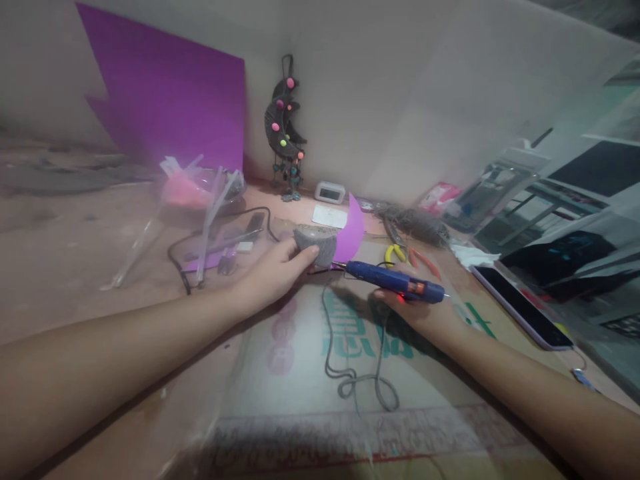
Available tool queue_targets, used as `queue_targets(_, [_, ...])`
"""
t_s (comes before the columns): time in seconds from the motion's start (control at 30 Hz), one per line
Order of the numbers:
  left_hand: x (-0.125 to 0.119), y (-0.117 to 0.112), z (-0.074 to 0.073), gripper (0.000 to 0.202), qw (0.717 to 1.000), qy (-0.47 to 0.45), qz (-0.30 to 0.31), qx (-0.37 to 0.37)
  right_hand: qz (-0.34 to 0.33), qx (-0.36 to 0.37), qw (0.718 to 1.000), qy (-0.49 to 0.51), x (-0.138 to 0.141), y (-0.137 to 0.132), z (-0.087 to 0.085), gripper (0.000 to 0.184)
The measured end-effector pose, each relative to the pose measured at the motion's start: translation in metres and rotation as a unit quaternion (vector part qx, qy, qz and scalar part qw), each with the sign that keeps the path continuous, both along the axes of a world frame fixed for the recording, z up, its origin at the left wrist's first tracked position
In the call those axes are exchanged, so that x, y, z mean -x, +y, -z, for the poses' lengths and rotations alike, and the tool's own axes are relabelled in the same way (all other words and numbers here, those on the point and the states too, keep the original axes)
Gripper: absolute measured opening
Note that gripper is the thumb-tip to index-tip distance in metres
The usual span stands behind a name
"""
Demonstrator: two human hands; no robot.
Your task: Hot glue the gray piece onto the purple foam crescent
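My left hand [277, 270] is closed round a grey, rough crescent-shaped piece [317, 243] backed by a purple paper cut-out [351, 232]. It holds the piece on a printed cardboard sheet [310, 347]. My right hand [415, 310] grips a blue glue gun [395, 281] with a red light, and its nozzle points left at the grey piece. The gun's grey cord [350, 373] coils across the cardboard.
A large purple sheet [170, 100] leans on the wall. Beside it hangs a dark moon ornament [285, 123] with coloured balls. Clear glue sticks [210, 213], a black cable, a small clock [330, 192], pliers [400, 255], a wire bundle and a phone [520, 307] lie around.
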State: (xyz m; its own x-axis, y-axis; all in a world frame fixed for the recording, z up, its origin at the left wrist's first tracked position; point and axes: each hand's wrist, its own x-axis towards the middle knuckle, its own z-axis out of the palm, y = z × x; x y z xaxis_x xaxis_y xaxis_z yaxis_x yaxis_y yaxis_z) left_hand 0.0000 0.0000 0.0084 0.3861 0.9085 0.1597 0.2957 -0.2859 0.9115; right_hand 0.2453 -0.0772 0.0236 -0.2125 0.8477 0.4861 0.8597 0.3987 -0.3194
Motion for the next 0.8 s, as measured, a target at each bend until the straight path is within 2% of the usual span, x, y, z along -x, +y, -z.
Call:
queue_targets(0.1, [0.000, 0.001, 0.001, 0.035, 1.000, -0.009, 0.004, -0.008, -0.012, -0.008, 1.000, 0.002, 0.002, -0.001, -0.003, 0.019])
queue_targets(0.27, [-0.001, 0.004, 0.005, 0.037, 1.000, -0.015, -0.010, 0.021, -0.030, 0.028, 0.999, 0.024, 0.005, -0.006, -0.010, 0.011])
queue_targets(0.33, [-0.001, 0.004, 0.005, 0.036, 0.999, -0.018, -0.012, 0.028, -0.027, 0.017, 0.999, 0.033, 0.005, -0.007, -0.010, 0.009])
queue_targets(0.43, [-0.002, 0.003, 0.003, 0.036, 0.999, -0.015, -0.017, 0.032, -0.017, -0.002, 1.000, 0.024, 0.006, -0.007, -0.009, 0.009])
queue_targets(0.6, [-0.002, 0.002, 0.003, 0.036, 0.999, -0.017, -0.016, 0.034, -0.025, 0.025, 0.999, 0.020, 0.007, -0.007, -0.011, 0.008])
queue_targets(0.8, [-0.001, 0.004, 0.005, 0.038, 0.999, -0.021, -0.015, 0.029, -0.023, 0.017, 0.999, 0.022, 0.006, -0.009, -0.012, 0.010])
